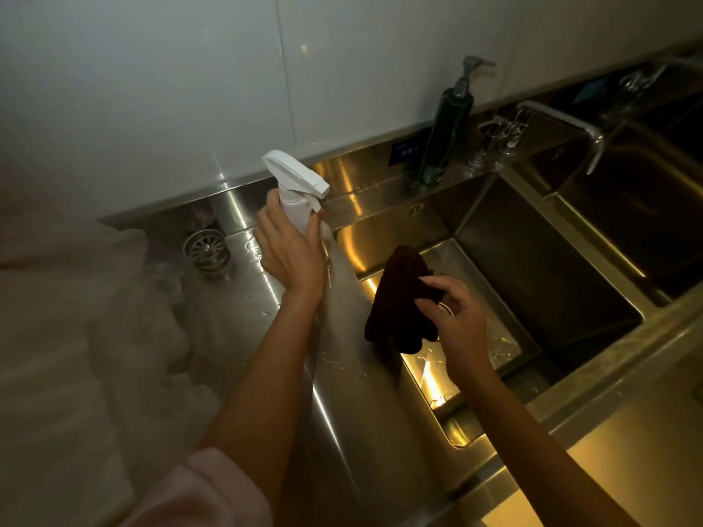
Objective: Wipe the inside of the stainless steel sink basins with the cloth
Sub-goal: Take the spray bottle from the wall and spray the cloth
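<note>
A dim kitchen corner with a pale tiled wall (190, 89) backs a stainless steel table (342, 393) with two sink basins sunk into it. Over the near basin (532, 283), by its left edge, the right hand (452, 317) pinches a dark cloth (399, 298), fingers curled round its upper fold while the rest hangs. The left hand (289, 249) grips a white spray bottle (295, 188) above the wet table, fingers wrapped round its neck. A green soap dispenser (445, 135) stands on the back edge, beside the tap (563, 127). A round drain strainer (207, 249) lies near the back left corner.
</note>
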Motion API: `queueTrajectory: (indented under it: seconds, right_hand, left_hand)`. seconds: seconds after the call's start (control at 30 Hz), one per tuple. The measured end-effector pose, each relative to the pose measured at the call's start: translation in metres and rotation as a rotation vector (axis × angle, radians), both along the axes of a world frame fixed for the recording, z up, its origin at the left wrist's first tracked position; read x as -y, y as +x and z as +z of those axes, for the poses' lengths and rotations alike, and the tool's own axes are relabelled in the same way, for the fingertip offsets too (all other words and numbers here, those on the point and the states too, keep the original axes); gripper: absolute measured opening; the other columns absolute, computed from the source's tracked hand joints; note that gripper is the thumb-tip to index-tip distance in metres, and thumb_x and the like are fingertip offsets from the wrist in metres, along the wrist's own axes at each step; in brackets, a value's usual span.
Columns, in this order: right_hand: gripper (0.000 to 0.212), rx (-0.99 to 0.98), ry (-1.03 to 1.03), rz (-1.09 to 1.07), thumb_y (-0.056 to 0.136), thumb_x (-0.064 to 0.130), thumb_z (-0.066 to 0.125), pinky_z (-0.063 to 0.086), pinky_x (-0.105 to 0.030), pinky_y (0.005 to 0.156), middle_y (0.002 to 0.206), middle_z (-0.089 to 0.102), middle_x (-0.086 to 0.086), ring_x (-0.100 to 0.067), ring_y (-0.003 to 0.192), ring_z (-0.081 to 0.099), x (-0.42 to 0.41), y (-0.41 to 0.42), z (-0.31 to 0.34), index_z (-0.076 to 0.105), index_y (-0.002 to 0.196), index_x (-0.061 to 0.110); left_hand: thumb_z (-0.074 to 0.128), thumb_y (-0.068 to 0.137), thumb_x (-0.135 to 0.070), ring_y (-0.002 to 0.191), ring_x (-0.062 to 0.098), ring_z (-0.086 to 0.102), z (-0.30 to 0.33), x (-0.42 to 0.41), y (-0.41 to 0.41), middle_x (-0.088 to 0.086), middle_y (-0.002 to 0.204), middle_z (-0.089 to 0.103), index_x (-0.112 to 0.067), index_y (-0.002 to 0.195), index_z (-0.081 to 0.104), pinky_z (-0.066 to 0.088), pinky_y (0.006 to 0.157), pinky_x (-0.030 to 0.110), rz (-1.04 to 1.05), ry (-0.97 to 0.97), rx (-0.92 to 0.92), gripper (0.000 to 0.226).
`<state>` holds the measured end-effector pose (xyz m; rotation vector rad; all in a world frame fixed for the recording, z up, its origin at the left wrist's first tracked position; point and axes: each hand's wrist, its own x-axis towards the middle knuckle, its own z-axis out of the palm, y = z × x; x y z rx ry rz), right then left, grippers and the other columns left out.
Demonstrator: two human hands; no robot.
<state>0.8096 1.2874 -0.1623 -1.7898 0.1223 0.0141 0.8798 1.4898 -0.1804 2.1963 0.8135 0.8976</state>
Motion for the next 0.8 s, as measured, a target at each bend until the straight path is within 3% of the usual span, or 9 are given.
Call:
queueTrajectory:
  seconds: [0.17,0.3,0.6,0.8]
  right_hand:
    - [0.037,-0.009,0.013,0.001,0.084,0.000,0.065,0.047,-0.008,0.074,0.109,0.059,0.011,0.007,0.100,0.054,0.003,0.007,-0.005,0.064,0.089,0.037]
    - [0.039,-0.008,0.018,0.009,0.083,0.000,0.066,0.045,0.000,0.073,0.105,0.059,0.016,0.018,0.094,0.053,0.006,0.010,-0.007,0.064,0.087,0.038]
    - [0.038,-0.019,0.030,0.024,0.083,0.000,0.066,0.043,-0.015,0.084,0.108,0.060,0.013,0.001,0.105,0.054,0.009,0.012,-0.009,0.065,0.089,0.038]
    - [0.040,-0.008,0.039,0.018,0.083,0.000,0.066,0.043,-0.012,0.077,0.106,0.059,0.018,0.007,0.100,0.054,0.014,0.004,-0.007,0.065,0.086,0.040]
  left_hand:
    - [0.067,0.079,-0.056,0.113,0.027,0.051,-0.001,-0.006,0.019,0.008,0.128,0.052,-0.015,0.139,0.042,0.048,0.077,0.041,0.020,0.002,-0.059,0.077]
    - [0.065,0.077,-0.061,0.114,0.027,0.051,-0.001,-0.007,0.026,0.008,0.128,0.051,-0.017,0.140,0.039,0.049,0.075,0.043,0.051,0.002,-0.088,0.081]
    - [0.066,0.075,-0.061,0.112,0.027,0.051,0.000,-0.004,0.024,0.008,0.129,0.051,-0.015,0.142,0.035,0.051,0.074,0.042,0.068,0.007,-0.101,0.088]
    - [0.068,0.076,-0.058,0.118,0.029,0.049,0.004,-0.003,0.019,0.010,0.135,0.048,-0.011,0.146,0.028,0.049,0.080,0.044,0.029,-0.021,-0.111,0.094]
